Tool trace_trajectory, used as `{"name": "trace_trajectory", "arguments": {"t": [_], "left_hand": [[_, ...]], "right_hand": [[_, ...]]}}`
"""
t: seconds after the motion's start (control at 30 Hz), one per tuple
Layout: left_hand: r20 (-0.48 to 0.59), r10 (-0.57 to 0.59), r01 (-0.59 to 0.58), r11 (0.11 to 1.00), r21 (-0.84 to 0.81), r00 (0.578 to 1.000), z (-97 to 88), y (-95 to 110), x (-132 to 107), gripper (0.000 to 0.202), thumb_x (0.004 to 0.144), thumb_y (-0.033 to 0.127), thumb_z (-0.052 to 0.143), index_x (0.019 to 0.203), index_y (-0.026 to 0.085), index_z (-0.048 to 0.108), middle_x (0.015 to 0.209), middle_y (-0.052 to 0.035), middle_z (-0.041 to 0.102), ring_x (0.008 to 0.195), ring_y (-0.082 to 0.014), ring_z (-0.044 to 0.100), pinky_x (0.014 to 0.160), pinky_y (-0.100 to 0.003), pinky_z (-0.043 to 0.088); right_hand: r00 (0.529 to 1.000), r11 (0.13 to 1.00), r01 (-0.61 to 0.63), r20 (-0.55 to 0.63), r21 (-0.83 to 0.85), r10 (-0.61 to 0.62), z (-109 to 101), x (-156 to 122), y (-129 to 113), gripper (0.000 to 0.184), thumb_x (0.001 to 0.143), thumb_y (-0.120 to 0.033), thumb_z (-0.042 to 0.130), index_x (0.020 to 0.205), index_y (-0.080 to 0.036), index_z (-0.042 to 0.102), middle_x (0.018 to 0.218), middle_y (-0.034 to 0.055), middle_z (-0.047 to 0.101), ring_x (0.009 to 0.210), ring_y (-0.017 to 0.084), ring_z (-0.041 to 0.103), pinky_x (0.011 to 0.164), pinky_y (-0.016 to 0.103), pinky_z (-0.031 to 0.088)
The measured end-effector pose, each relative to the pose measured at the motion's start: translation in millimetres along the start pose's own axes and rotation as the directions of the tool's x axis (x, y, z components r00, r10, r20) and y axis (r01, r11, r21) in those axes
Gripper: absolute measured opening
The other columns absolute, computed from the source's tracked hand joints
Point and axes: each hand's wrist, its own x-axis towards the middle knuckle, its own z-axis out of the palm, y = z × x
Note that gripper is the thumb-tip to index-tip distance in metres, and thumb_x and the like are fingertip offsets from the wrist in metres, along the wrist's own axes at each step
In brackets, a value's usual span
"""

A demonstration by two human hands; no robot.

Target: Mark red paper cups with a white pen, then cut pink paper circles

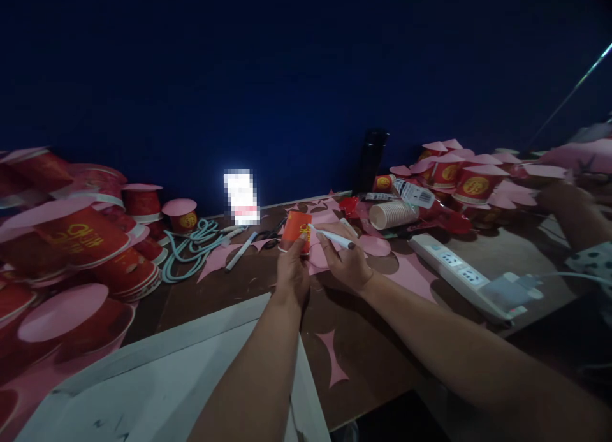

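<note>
My left hand (292, 273) is closed around a small red paper cup (296, 230) with a gold mark, held on its side just above the brown table (377, 359). My right hand (345, 258) pinches a white pen (331, 237) whose tip touches the cup's side. Both hands hover over a pink paper sheet (406, 273) with round holes cut out of it. A pink paper disc (375, 245) lies just right of my right hand.
Red cups capped with pink paper pile up at the left (71, 238) and back right (473, 184). A white power strip (459, 273), a stack of plain cups (393, 214), a coiled cord (191, 244), scissors (268, 235) and another person's arm (574, 215) are around.
</note>
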Motion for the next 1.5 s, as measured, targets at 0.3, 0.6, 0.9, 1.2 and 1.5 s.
{"name": "trace_trajectory", "arguments": {"t": [0.3, 0.6, 0.9, 1.2, 1.5], "left_hand": [[0.009, 0.010, -0.010, 0.999, 0.040, 1.000, -1.6, -1.2, 1.7, 0.040, 0.060, 0.017, 0.075, 0.099, 0.017, 0.065, 0.083, -0.0028, 0.069, 0.080, -0.0139, 0.065, 0.084, -0.029, 0.046], [-0.017, 0.164, -0.155, 0.954, 0.256, 0.986, -9.4, -6.4, 8.8, 0.038, 0.059, 0.025, 0.077, 0.095, 0.019, 0.068, 0.086, -0.0013, 0.069, 0.075, -0.0131, 0.063, 0.080, -0.029, 0.045], [0.000, 0.227, -0.194, 0.830, 0.523, 0.974, 5.1, 2.9, -9.6, 0.019, 0.059, 0.025, 0.077, 0.075, 0.017, 0.069, 0.069, -0.0010, 0.065, 0.070, -0.0177, 0.059, 0.078, -0.032, 0.045], [0.161, 0.158, -0.223, 0.772, 0.595, 0.974, 7.5, -1.6, -16.9, 0.015, 0.057, 0.022, 0.079, 0.067, 0.018, 0.067, 0.061, -0.0003, 0.062, 0.075, -0.0195, 0.059, 0.083, -0.033, 0.044], [0.082, -0.059, 0.053, 0.996, 0.074, 0.995, 6.0, -6.8, -11.0, 0.040, 0.068, 0.031, 0.072, 0.106, 0.019, 0.065, 0.096, -0.0062, 0.070, 0.092, -0.0211, 0.065, 0.086, -0.035, 0.047]], "right_hand": [[1.000, 1.000, -0.010, 0.009, 0.025, 0.010, -0.4, 0.2, -0.1, 0.026, 0.089, -0.023, 0.051, 0.113, -0.026, 0.060, 0.106, 0.0055, 0.068, 0.098, 0.021, 0.062, 0.089, 0.041, 0.048], [0.936, 0.861, -0.307, -0.037, 0.404, 0.351, 7.9, 3.0, 8.6, 0.023, 0.089, -0.032, 0.050, 0.110, -0.023, 0.057, 0.096, 0.0048, 0.065, 0.073, 0.013, 0.064, 0.070, 0.031, 0.056], [0.695, 0.382, -0.648, 0.307, 0.659, 0.650, 16.6, 10.4, 11.0, 0.038, 0.074, -0.043, 0.066, 0.107, -0.026, 0.056, 0.103, 0.0018, 0.064, 0.086, 0.013, 0.064, 0.077, 0.032, 0.057], [0.706, 0.405, -0.625, 0.262, 0.667, 0.658, 21.2, 8.4, 23.6, 0.044, 0.071, -0.044, 0.070, 0.108, -0.023, 0.058, 0.104, 0.0030, 0.065, 0.092, 0.015, 0.063, 0.086, 0.032, 0.053], [0.736, 0.455, -0.598, 0.228, 0.660, 0.638, 24.4, 6.1, 23.8, 0.043, 0.074, -0.041, 0.067, 0.112, -0.024, 0.056, 0.106, 0.0037, 0.064, 0.092, 0.015, 0.064, 0.078, 0.031, 0.057]]}}
